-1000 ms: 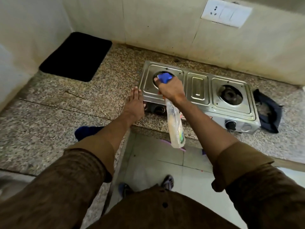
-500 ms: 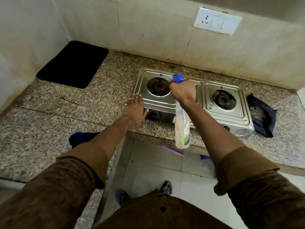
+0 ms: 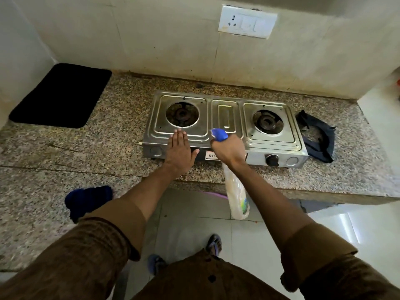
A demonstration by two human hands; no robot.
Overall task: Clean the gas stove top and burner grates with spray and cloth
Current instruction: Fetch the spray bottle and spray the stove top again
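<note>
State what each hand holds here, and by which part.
The right hand grips the translucent plastic spray bottle at its neck, under the blue nozzle head. The left hand holds nothing, resting flat on the steel stove.

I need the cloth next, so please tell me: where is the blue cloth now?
In the head view the blue cloth lies on the granite counter, lower left, just left of the left forearm and well short of the stove.

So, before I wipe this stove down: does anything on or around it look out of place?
Yes. Both burners sit bare on the stove, with no grates over them. The grates appear to lie piled on the counter just off its right end. No spill or damage shows.
</note>
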